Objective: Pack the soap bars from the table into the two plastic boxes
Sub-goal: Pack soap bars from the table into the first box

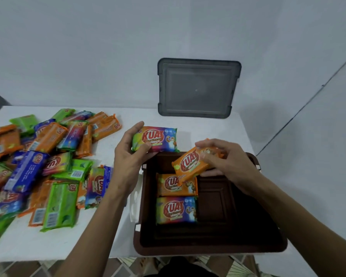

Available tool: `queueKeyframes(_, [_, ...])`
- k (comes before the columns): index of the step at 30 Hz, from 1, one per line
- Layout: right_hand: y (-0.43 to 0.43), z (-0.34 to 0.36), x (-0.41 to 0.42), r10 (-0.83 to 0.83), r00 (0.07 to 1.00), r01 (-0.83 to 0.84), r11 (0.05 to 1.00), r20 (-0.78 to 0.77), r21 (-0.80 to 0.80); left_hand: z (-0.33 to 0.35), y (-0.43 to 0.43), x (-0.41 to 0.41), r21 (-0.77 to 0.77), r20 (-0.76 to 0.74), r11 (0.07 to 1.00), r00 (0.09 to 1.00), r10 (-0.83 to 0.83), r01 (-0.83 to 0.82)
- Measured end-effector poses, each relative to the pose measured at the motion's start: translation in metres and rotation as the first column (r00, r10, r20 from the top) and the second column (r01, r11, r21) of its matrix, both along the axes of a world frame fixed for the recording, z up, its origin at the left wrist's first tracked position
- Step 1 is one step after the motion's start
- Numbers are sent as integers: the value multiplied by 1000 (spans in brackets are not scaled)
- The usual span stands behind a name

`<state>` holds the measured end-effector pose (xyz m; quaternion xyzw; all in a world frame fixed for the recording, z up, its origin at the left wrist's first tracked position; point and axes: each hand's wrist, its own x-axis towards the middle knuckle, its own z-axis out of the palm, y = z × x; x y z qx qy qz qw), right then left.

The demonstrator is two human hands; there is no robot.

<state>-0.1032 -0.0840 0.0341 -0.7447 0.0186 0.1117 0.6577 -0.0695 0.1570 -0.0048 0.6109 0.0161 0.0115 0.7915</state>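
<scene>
Two soap bars are in the air. The rainbow bar [155, 139] sits level, label up, its long axis running along the bench's far edge, just past the far left corner of the brown box [208, 250]. The left hand [128, 156] pinches it by its left end, thumb on the near edge and fingers curled behind, wrist bent back, forearm coming up from the near edge. The orange bar [188, 163] hangs tilted over the box's far side, its long axis slanting from near left to far right and its left end dipped lower. The right hand [226, 162] grips its right end from above, fingers wrapped over the top, forearm crossing the box's right rim. Down on the box floor, against the left wall, an orange packed bar [176, 185] and a rainbow packed bar [176, 209] lie flat, labels up, touching side by side, both with long axes left to right. The box stands at the near right corner of the bench [38, 244]. A loose pile of soap bars [48, 166] covers the left half, pointing every way. At the far edge a grey lid [198, 87] stands upright against the wall.
</scene>
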Motion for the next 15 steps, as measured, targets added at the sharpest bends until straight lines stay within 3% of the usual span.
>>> queueKeyframes(5, [10,-25,-16,93,990,-96,995,-103,-23,2,-1,1,2,-27,1000,1000,10,-10])
queueKeyframes(10, [24,-53,-15,83,984,-81,996,-156,23,2,-1,0,12,-30,1000,1000,-3,3])
queueKeyframes(15, [23,-63,-20,127,991,-134,912,-46,-388,3,-1,-1,15,-41,1000,999,-9,9])
